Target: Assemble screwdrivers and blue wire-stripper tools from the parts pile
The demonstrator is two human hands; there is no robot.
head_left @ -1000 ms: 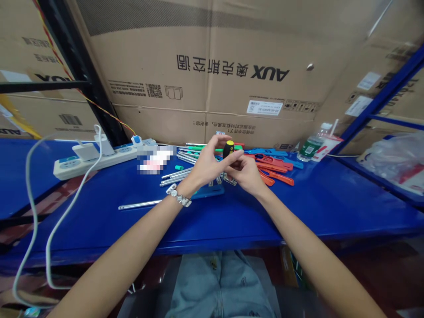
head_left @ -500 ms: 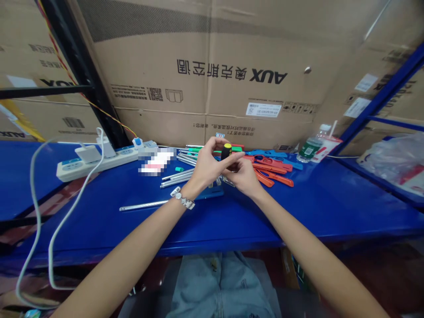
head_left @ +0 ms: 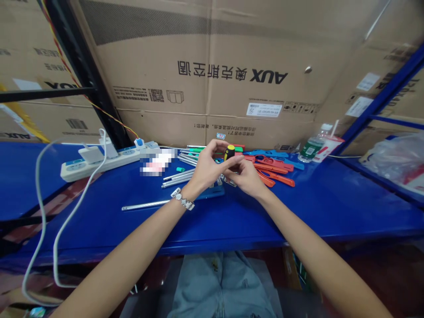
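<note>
A screwdriver with a stubby black and yellow handle stands nearly upright between my hands; its shaft is hidden. My left hand, wearing a silver watch bracelet, curls its fingers and thumb around the handle. Just to the right and lower, my right hand is closed, thumb and fingers pinched together on something hidden. A little metal shows under the fingers. On the table beneath lies a silver tube with a blue plastic handle, partly covered by my left wrist. Silver tubes lie left of my hands, orange gun-shaped plastic parts to the right.
A white power strip with plugs and looping cables sits at the left. At the back right stand a water bottle and a cup. A large cardboard box walls off the back of the blue table.
The screwdriver handle tilts slightly differently, with more of its yellow stripe showing. Both hands stay nearly in place; the whole view has shifted slightly.
</note>
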